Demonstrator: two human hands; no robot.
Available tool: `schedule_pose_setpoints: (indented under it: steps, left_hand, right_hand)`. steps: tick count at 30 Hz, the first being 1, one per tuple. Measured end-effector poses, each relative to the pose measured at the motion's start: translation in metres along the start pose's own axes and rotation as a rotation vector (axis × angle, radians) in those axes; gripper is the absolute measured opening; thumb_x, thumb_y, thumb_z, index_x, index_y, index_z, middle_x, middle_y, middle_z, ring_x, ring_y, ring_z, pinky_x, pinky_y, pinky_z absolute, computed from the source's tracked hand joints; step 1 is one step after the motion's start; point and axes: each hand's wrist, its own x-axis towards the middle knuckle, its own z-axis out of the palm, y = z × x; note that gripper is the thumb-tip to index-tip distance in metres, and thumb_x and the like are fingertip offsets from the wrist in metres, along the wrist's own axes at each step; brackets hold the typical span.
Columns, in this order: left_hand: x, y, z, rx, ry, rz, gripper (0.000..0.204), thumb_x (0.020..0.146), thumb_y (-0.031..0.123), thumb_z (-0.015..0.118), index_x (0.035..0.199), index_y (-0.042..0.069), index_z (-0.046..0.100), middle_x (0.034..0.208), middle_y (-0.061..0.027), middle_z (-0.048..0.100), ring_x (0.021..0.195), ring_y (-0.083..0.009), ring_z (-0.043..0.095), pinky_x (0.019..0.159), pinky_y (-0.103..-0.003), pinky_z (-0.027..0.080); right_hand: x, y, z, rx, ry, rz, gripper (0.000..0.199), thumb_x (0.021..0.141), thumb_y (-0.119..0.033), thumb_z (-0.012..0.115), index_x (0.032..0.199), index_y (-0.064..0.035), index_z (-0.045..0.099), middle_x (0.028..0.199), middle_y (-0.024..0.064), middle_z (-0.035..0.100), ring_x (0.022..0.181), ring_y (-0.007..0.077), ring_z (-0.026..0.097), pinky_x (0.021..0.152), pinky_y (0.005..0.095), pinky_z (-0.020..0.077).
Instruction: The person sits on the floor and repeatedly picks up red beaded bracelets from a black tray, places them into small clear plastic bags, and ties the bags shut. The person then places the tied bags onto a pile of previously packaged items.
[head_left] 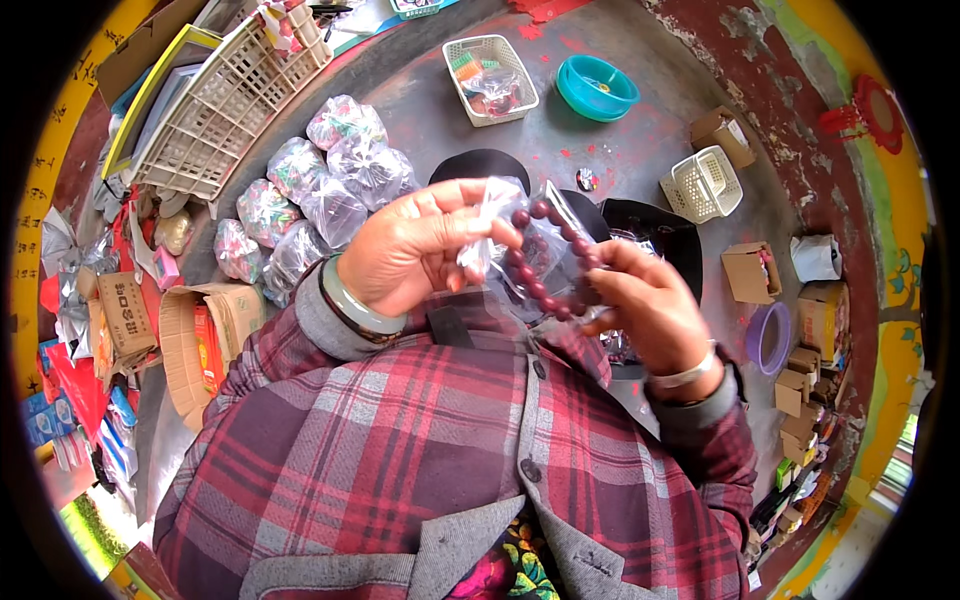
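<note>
In front of my chest, my left hand (425, 245) pinches a small clear plastic bag (503, 203) between thumb and fingers. My right hand (650, 305) grips a bracelet of round dark-red beads (537, 290) by its right side. The bracelet's left side lies against the bag, close to my left fingertips; whether any of it is inside the bag I cannot tell. Behind the bracelet is more crumpled clear plastic, partly hidden by the hands. A black container (668, 232) with small packed items, mostly hidden, is beyond my right hand.
Several filled clear bags (345, 125) lie on the floor at the left, beside an open cardboard box (180, 335). Ahead are a white basket (530, 97) and a teal basin (575, 105). At the right stand a cream basket (690, 205), cartons (745, 280) and a purple basket (752, 340).
</note>
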Motion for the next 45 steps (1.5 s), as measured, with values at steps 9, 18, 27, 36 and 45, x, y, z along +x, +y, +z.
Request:
schedule_pose_setpoints:
  steps: [9,18,27,36,45]
  left_hand:
    - [-0.005,0.009,0.014,0.031,0.03,0.004,0.038,0.085,0.012,0.052,0.12,-0.001,0.044,0.104,-0.0143,0.059,0.061,-0.0069,0.056,0.047,-0.017,0.044]
    - [-0.01,0.007,0.004,-0.057,0.021,0.067,0.038,0.084,0.007,0.051,0.12,-0.002,0.041,0.106,-0.0165,0.058,0.058,-0.0074,0.057,0.046,-0.016,0.046]
    - [-0.016,0.007,-0.017,-0.115,-0.018,0.197,0.044,0.084,0.004,0.05,0.125,-0.006,0.037,0.108,-0.0184,0.057,0.058,-0.0076,0.056,0.049,-0.018,0.045]
    - [-0.017,0.004,-0.01,-0.013,-0.142,0.175,0.043,0.085,0.007,0.051,0.125,0.0,0.04,0.114,-0.0191,0.054,0.063,-0.0083,0.057,0.052,-0.018,0.045]
    - [-0.037,0.017,-0.002,0.064,-0.072,0.112,0.05,0.082,0.002,0.051,0.128,-0.007,0.033,0.109,-0.0229,0.056,0.061,-0.0112,0.059,0.056,-0.02,0.051]
  right_hand:
    - [0.03,0.038,0.004,-0.295,0.12,-0.142,0.023,0.089,-0.018,0.048,0.105,-0.0026,0.044,0.092,0.0078,0.062,0.066,0.0091,0.055,0.056,0.0195,0.0416]
    - [0.072,0.048,0.021,0.499,-0.066,-0.043,0.015,0.083,-0.013,0.055,0.094,-0.0027,0.054,0.085,0.0058,0.056,0.082,0.0165,0.058,0.067,0.0293,0.051]
    - [0.074,0.059,0.001,-0.932,0.199,-0.012,0.025,0.083,-0.021,0.052,0.087,0.0035,0.059,0.064,0.0142,0.058,0.048,0.0247,0.056,0.049,0.0362,0.0468]
    - [0.066,0.054,0.005,-1.339,0.535,-0.334,0.031,0.073,-0.021,0.061,0.09,0.0052,0.054,0.084,0.0253,0.059,0.077,0.0396,0.059,0.069,0.0437,0.0479]
    - [-0.008,-0.003,0.023,-1.535,0.526,-0.31,0.074,0.065,-0.013,0.068,0.129,0.002,0.034,0.103,0.022,0.057,0.085,0.0359,0.059,0.072,0.0395,0.0492]
